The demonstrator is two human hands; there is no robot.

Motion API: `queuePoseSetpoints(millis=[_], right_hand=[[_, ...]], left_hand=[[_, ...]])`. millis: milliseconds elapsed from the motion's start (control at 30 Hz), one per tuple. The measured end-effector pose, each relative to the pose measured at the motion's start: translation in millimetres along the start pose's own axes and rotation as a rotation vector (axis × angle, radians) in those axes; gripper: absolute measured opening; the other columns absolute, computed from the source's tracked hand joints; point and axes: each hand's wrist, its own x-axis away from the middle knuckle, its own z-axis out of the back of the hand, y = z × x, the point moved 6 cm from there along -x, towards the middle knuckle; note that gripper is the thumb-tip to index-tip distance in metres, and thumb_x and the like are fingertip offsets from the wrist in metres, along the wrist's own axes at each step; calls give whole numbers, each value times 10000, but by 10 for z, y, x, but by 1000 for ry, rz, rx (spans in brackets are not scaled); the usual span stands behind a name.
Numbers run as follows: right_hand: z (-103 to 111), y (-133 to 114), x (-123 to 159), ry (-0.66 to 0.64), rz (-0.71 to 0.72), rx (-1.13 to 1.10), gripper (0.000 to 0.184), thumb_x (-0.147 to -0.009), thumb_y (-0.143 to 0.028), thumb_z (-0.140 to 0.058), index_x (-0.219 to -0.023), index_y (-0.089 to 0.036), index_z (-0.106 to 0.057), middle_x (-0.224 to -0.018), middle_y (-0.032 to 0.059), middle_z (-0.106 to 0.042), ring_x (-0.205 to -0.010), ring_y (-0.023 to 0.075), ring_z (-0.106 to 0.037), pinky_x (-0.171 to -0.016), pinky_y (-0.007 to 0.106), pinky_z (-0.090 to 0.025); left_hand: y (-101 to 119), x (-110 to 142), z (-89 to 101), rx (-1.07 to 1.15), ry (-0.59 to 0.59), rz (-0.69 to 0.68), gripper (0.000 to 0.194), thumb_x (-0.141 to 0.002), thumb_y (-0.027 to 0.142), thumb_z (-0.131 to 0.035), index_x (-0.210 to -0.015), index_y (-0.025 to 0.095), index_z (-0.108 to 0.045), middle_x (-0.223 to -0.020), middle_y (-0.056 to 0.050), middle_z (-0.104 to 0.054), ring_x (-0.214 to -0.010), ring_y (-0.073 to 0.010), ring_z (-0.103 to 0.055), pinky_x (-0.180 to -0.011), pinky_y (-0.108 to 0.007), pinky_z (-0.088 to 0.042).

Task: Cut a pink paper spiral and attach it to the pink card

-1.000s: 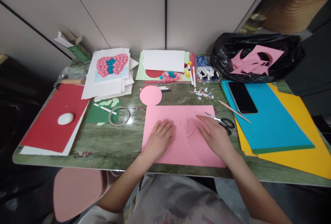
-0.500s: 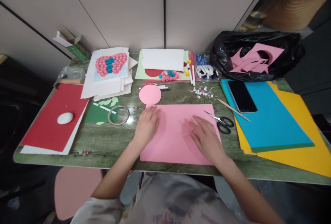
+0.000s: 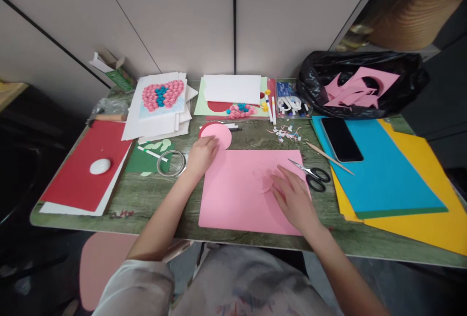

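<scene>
A pink paper circle [image 3: 223,137] lies partly over a red circle [image 3: 205,126] behind the large pink sheet [image 3: 237,199]. My left hand [image 3: 202,154] has its fingers closed at the pink circle's left lower edge; the thumb side is hidden. My right hand [image 3: 293,199] rests over the right part of the pink sheet with its fingers apart. Thin pink paper curls [image 3: 265,180] lie by its fingertips. Black-handled scissors [image 3: 316,176] lie beside the sheet's right edge, blades reaching onto it.
A phone [image 3: 342,139] lies on blue paper [image 3: 394,180] at the right, beside a wooden stick [image 3: 328,157]. A black bag [image 3: 314,82] holds pink scraps. At the left are a tape roll [image 3: 170,163], a white oval object [image 3: 100,166] on red paper, and a heart picture [image 3: 164,95].
My left hand has moved from the pink sheet's corner up to the pink circle, which has shifted right, baring more of the red circle. My right hand has stayed nearly in place.
</scene>
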Motion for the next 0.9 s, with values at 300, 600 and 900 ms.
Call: queuePoseSetpoints(millis=[300,600,900], right_hand=[[8,50,25,54,-9,-9,279,-858,-229,-500,-1115,-149,-573,-1291,150,-499,-1183,282,-451,-960,447,-404],[17,151,68,100,-28,-26,287,-857,-221,-495,-1134,-172,-549,-1281,149,-505,-1181,282,-469,-938,466,-416],[-4,162,64,137,-37,-78,292,-838,-201,-512,-1128,-194,-552,-1286,137,-499,-1189,287,-463,-942,486,-414]], left_hand=[[-694,-179,318,-21,-3,350,306,-823,240,-447,-1050,101,-597,-976,-129,-644,-894,-244,-603,-803,-351,-455],[-699,428,612,-57,-217,342,210,-759,246,-493,-850,153,-658,-895,-112,-673,-856,-260,-607,-765,-334,-438],[-542,994,539,10,-210,389,161,-822,287,-458,-825,172,-571,-897,-103,-633,-937,-285,-555,-849,-436,-381]])
